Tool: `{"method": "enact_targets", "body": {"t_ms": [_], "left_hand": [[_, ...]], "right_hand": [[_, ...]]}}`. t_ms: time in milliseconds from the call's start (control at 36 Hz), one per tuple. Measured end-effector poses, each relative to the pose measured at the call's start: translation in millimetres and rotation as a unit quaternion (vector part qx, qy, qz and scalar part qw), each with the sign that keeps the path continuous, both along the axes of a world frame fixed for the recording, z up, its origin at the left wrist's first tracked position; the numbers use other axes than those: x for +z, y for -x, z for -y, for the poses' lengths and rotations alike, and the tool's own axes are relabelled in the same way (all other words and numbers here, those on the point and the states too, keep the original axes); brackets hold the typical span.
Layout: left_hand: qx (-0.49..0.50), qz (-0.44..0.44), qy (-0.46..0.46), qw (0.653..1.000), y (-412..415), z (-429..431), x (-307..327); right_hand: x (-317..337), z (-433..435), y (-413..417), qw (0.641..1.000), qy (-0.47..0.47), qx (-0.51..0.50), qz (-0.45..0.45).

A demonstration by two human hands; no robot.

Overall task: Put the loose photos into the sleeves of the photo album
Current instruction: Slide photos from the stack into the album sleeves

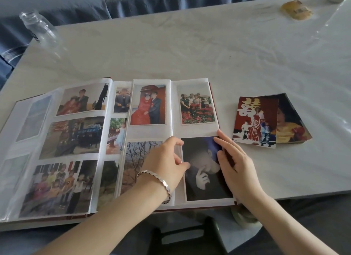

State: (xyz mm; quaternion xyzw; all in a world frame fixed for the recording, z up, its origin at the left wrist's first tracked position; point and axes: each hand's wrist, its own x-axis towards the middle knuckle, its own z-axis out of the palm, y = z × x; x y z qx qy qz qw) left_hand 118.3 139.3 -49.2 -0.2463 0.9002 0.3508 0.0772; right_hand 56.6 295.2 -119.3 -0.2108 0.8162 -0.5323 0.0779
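Left hand (165, 159), wearing a bracelet (157, 180), pinches the clear edge of the lower right sleeve (179, 153). Right hand (237, 165) grips the right edge of a dark photo (203, 171) between thumb and fingers; the photo lies at that sleeve, on the right-hand page of the open photo album (150, 134). A stack of loose photos (266, 121) rests on the table (190, 51) just right of the album. A glass jar (40, 29) stands at the far left corner.
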Motion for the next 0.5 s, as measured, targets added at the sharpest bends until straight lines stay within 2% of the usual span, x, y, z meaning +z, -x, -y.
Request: {"method": "enact_targets", "body": {"t_ms": [111, 194, 306, 389, 500], "left_hand": [[0.035, -0.003, -0.103, 0.994, 1, 9, 0], [0.080, -0.024, -0.188, 0.979, -1, 17, 2], [0.115, -0.042, -0.259, 0.958, -4, 26, 3], [0.101, -0.041, -0.262, 0.959, -8, 29, 3], [0.030, -0.021, -0.193, 0.981, -11, 31, 4]], "right_hand": [[7, -2, 3, 1.000, 0.010, -0.001, 0.029], [15, -6, 7, 0.997, 0.027, -0.029, 0.069], [33, -9, 14, 0.994, 0.025, -0.059, 0.094], [49, -7, 18, 0.984, 0.087, -0.043, 0.151], [58, 2, 22, 0.973, 0.119, 0.000, 0.198]]}}
